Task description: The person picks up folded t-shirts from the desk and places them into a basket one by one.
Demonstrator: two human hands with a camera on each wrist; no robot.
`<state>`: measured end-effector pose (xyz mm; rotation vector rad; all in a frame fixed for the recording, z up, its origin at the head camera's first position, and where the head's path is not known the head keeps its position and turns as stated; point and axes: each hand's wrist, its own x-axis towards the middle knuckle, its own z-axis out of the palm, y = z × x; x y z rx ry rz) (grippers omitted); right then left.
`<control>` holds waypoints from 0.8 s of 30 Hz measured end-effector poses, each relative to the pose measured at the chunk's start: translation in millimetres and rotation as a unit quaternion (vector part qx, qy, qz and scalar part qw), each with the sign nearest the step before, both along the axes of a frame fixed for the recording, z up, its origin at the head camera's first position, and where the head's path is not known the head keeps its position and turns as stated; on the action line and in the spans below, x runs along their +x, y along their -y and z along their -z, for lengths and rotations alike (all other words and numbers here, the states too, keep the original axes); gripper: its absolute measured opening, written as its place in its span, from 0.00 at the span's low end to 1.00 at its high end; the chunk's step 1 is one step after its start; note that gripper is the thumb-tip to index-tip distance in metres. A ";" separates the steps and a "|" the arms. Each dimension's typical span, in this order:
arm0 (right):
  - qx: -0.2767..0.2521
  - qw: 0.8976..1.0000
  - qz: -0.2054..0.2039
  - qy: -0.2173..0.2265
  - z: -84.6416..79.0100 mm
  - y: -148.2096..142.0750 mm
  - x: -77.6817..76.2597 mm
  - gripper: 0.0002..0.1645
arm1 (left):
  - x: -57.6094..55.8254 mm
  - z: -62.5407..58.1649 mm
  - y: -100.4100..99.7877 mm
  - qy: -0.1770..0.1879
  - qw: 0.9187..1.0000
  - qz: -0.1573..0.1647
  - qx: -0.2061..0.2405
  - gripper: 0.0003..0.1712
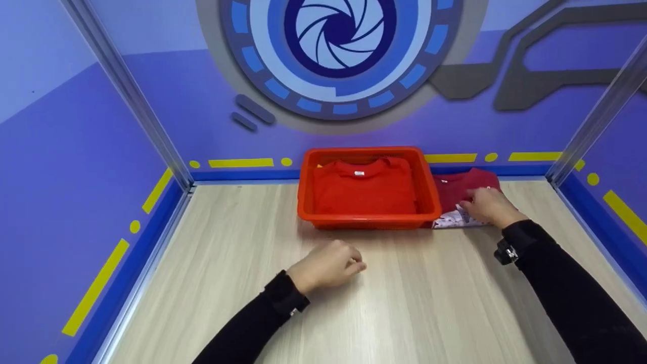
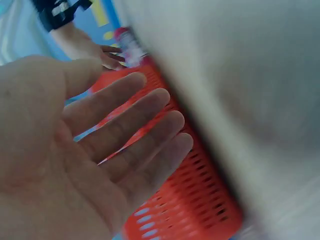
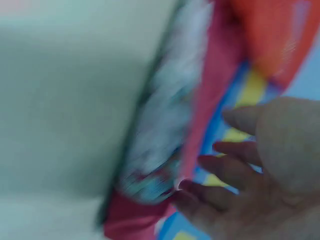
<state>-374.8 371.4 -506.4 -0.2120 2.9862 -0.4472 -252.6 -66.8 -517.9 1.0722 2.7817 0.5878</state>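
A bright red folded shirt (image 1: pixel 361 189) lies inside an orange-red plastic basket (image 1: pixel 369 219) by the back wall. To the basket's right, partly hidden behind it, is a dark red folded shirt (image 1: pixel 452 192) with a whitish printed part (image 1: pixel 455 218) toward the front. My right hand (image 1: pixel 488 206) hovers over that dark red shirt, fingers loosely bent and holding nothing. My left hand (image 1: pixel 328 265) is in front of the basket, above the table; in the left wrist view its fingers (image 2: pixel 135 130) are spread and relaxed, with no object in them.
The basket's perforated side (image 2: pixel 195 195) shows in the left wrist view. A light wood-grain table (image 1: pixel 242 283) lies under everything. Purple-blue panels with yellow marks (image 1: pixel 240 163) enclose it at the back and both sides, with metal posts (image 1: pixel 136 101) at the corners.
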 end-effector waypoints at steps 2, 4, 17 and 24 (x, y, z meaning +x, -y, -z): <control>0.016 0.999 0.003 0.050 11.3 -12.0 -2.5 0.41 | 0.9 10.8 -2.4 -0.003 1.000 0.005 -0.018 0.15; 0.018 0.997 0.009 0.076 20.2 -20.1 -2.4 0.47 | 1.0 17.9 -3.8 -0.008 1.000 0.005 -0.029 0.14; 0.038 0.994 -0.015 0.100 20.7 -29.4 26.6 0.50 | 1.6 27.5 -2.7 -0.038 0.998 -0.004 -0.047 0.14; 0.040 0.995 -0.037 0.087 13.6 -32.6 57.5 0.38 | 3.6 23.7 -27.2 -0.063 0.995 0.015 -0.069 0.14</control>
